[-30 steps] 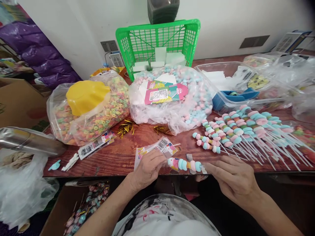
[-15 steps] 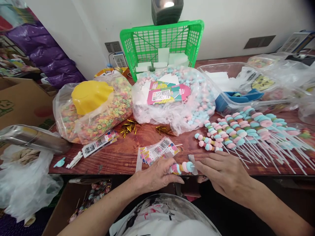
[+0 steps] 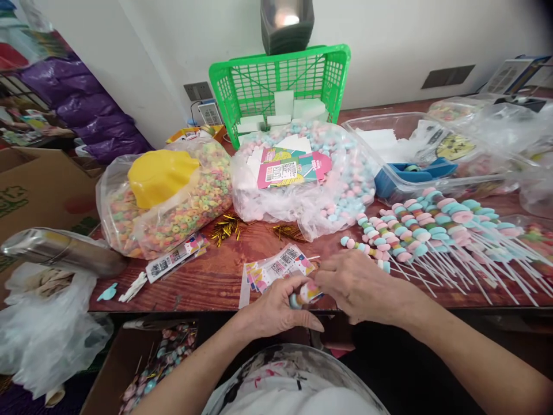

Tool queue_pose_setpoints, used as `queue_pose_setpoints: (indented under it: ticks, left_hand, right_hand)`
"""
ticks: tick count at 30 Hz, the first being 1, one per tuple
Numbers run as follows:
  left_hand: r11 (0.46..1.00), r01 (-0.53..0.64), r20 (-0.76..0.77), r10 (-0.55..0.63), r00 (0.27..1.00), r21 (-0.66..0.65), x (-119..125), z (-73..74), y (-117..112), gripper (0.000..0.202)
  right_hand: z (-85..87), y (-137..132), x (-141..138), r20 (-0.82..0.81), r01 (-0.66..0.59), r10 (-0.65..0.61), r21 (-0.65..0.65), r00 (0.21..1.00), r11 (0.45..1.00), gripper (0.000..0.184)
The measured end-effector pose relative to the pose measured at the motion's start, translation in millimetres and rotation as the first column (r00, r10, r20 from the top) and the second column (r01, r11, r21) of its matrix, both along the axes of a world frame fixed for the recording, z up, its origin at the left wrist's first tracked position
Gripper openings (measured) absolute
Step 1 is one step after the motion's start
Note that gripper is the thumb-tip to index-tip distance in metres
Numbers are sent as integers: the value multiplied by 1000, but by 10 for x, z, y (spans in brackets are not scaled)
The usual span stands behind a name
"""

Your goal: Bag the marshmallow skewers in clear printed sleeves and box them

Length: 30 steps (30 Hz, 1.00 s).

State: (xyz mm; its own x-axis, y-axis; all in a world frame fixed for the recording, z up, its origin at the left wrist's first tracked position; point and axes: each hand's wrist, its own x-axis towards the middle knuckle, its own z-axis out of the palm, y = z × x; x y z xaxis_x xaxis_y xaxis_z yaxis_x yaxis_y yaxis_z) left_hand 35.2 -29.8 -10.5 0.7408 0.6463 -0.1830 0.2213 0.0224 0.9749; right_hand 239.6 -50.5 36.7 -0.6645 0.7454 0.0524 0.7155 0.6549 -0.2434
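My left hand (image 3: 276, 308) is closed round the top of a pastel candy skewer in a printed wrapper (image 3: 305, 293) at the table's front edge. My right hand (image 3: 358, 285) lies over the rest of the skewer, fingers curled on it and hiding most of it. Just behind my hands lies a small stack of printed flat bags (image 3: 276, 267). To the right, a heap of finished candy skewers (image 3: 432, 225) rests with white sticks fanning out.
A bag of coloured cereal rings with a yellow scoop (image 3: 162, 193), a bag of pink and blue candies (image 3: 311, 173), a green basket (image 3: 280, 83), a clear tub (image 3: 415, 150), gold twist ties (image 3: 227, 226), a steel cylinder (image 3: 56, 253), and a box of wrapped skewers (image 3: 155, 360) below the table.
My right hand has slid left along the skewer, covering it. The left hand has closed round the wrapped top, and less candy shows than before.
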Motion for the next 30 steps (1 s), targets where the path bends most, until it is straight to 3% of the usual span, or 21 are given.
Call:
queue_pose_setpoints:
  ticks: [2,6,10,13,15,19,20,22,24,25,27,30]
  left_hand:
    - [1000,9,2,-9,1000,2,-9,12,-10,40]
    - [998,-27,196,15,981,59,74,-12,-76,33]
    - [989,-70,207,96,974,-131,55,-30,-125,44]
    - [971,-87,140,120,983,-223,-47,-7,-121,49]
    - [981,-110,82,124,989,-161,-98,30,-112,49]
    - [989,-111,-31,114,993,96,-107,79,-131,40]
    - [986,-94,-61,103,993,135,-98,64,-149,39]
    - [984,-67,-88,82,993,166,-79,-3,-194,40]
    - [986,-82,-45,90,995,145,-66,-94,-233,43]
    - [988,-119,0,120,993,102,-62,-132,-241,44]
    - [972,-231,99,234,967,-39,-64,-162,-227,46]
    - [910,-355,176,394,902,-215,-87,-89,-152,50]
  right_hand:
    - [20,6,-9,-19,39,-39,1,999,999,14]
    - [40,-23,-126,-125,-7,-9,-124,992,992,20]
    - [44,12,-93,-419,60,-140,-198,897,978,16]
    - [-30,40,-36,-585,45,-152,-194,797,980,15]
    - [-101,37,-58,-662,8,-157,-222,733,975,17]
    - [-167,21,-202,-794,142,-307,-274,525,951,18]
    - [-166,22,-244,-799,143,-298,-262,522,954,15]
    - [-165,26,-322,-770,89,-220,-209,598,974,17]
    - [-196,24,-384,-730,45,-164,-180,663,983,22]
    - [-229,18,-408,-730,57,-183,-194,659,979,21]
    - [-324,-11,-443,-767,130,-302,-279,566,951,15]
    - [-489,-95,-511,-804,230,-479,-422,352,877,26]
